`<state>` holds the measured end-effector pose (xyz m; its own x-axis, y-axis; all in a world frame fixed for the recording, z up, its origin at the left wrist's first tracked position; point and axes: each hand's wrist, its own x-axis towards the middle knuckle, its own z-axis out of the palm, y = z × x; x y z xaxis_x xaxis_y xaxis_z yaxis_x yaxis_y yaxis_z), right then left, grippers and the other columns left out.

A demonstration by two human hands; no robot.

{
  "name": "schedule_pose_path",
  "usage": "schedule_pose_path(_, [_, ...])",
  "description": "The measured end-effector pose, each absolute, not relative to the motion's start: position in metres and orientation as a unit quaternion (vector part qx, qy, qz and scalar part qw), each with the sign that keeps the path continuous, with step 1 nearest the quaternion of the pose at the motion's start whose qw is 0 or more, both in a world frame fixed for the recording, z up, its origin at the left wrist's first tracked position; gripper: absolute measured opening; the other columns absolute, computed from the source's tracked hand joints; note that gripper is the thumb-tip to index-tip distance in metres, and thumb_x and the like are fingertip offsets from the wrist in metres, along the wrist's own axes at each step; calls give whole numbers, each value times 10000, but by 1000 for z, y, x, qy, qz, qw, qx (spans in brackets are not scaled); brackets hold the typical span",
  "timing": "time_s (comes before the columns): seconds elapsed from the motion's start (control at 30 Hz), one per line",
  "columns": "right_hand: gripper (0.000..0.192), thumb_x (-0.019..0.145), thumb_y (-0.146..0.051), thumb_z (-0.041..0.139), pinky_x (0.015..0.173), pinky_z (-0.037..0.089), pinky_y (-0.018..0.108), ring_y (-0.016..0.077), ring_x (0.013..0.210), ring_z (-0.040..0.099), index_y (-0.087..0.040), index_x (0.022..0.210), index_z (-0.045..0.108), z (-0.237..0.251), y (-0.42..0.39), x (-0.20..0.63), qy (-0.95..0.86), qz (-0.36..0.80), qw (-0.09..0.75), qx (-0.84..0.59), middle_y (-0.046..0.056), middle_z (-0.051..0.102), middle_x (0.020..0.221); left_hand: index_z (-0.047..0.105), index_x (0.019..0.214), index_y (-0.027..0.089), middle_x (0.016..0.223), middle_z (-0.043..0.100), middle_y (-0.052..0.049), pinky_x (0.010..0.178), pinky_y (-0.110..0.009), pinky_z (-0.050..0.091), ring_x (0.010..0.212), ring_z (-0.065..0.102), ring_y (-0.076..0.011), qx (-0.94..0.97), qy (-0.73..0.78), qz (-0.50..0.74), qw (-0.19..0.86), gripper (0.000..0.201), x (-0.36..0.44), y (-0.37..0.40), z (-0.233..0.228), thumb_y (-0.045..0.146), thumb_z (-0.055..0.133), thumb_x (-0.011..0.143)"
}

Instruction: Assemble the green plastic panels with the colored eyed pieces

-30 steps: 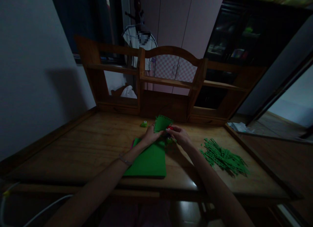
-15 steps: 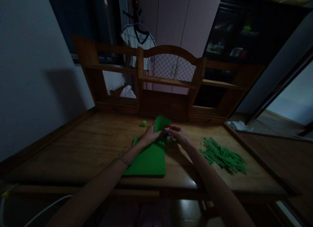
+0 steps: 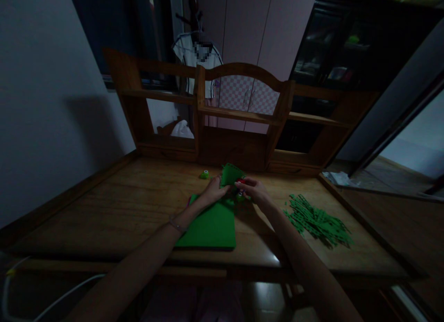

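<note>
Nearest on the wooden desk (image 3: 104,211), a flat green foam sheet (image 3: 211,227) lies between the person's forearms, its near edge close to the desk's front. Off to the right, well apart from it, a loose heap of thin green perforated strips (image 3: 317,220) spreads over the wood.

Just beyond the flat sheet the two hands meet. The left hand (image 3: 213,192) pinches the lower edge of a small green foam piece with a row of punched holes along its rim (image 3: 231,173), holding it upright above the desk. The right hand (image 3: 255,191) is closed on a small red-topped tool (image 3: 241,181), apparently a craft punch, pressed against that piece's right edge; a second small green object (image 3: 240,198) sits just under its fingers.

By the look of it, the step in hand is punching along the border of the small piece. The next move would call for sliding the edge along by one hole's spacing and keeping the piece steady.

Farther back, a little green punch (image 3: 204,175) rests alone on the desk, before the wooden shelf hutch (image 3: 239,114).

No brand, label or writing can be read in this dim light.
</note>
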<state>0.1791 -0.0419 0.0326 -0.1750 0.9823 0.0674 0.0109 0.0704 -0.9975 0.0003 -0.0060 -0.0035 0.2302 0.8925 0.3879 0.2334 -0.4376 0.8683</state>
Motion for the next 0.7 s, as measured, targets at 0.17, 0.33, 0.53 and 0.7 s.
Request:
schedule_pose_path(0.17, [373,584,-449,770,464,326,200,85,517,488,-172,805,654,34,-43,178,-560,521,460,-451,10,625,706,647,965,112,870,682,-69,672,-270,496,747,615,-188,718,394,469,331,309,0,-6,-3,266,636,697])
schedule_pose_path(0.33, [359,580,-441,772,477,336,201,88,532,503,-173,788,655,33,-43,178,-553,523,475,-442,5,624,707,638,1000,120,876,683,-69,677,-277,497,748,618,-190,723,396,465,323,329,-1,-7,-1,257,632,701])
schedule_pose_path(0.53, [368,598,-453,762,469,335,196,83,515,484,-172,804,646,30,-41,177,-549,526,475,-443,6,609,696,643,975,121,879,684,-74,688,-282,496,765,620,-198,731,404,461,300,299,0,-14,6,271,621,717])
schedule_pose_path(0.7, [383,583,-481,758,450,316,200,81,481,453,-168,764,630,30,-40,175,-542,530,471,-451,-9,568,611,653,903,120,842,688,-78,693,-288,498,750,622,-200,727,415,451,308,247,1,-15,9,246,643,691])
